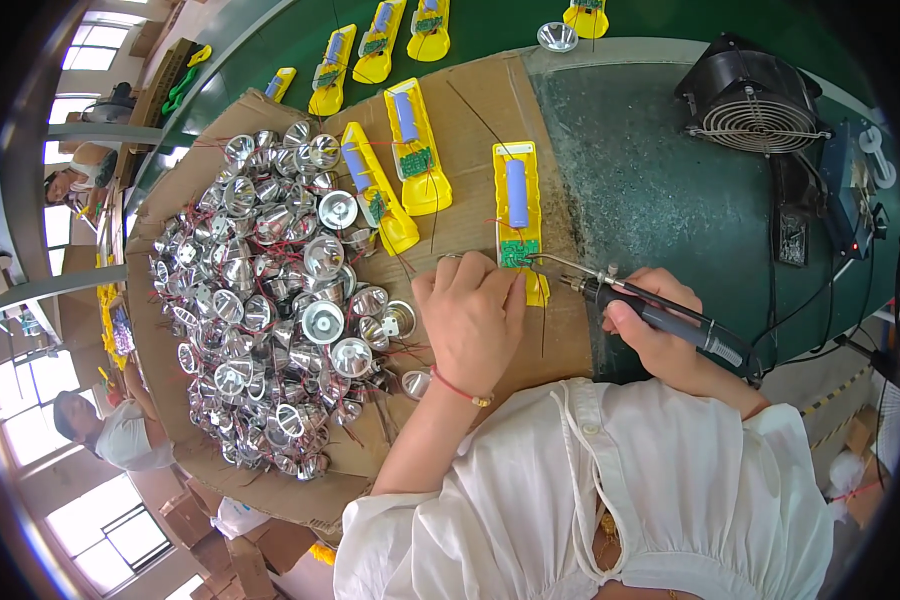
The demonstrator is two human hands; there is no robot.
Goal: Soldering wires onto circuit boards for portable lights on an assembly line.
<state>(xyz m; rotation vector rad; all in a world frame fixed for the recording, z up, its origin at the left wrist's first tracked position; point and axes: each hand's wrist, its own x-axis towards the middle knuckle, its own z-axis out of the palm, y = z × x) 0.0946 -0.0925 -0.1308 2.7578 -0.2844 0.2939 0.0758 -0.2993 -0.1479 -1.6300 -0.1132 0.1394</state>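
My right hand [660, 320] grips a soldering iron [675, 327] with a thin metal feed tube [580, 266] running alongside it. The tip points left to a green circuit board [519, 253] in a yellow flashlight housing [532, 178], which also holds a blue cylindrical battery [517, 193]. Beside the board's lower left, my left hand [472, 320] has its fingers curled in a pinch; what sits between them is hidden. Whether the iron tip touches the board is too small to tell. Thin dark wires stick out from the housing's ends.
Left lies a big heap of silver reflector cups [270, 290] with red wires, on cardboard [515, 90]. More yellow housings [427, 190] with batteries and boards lie beyond. A black fan [755, 100] and a blue powered box [850, 190] with cables stand at right. People sit far left.
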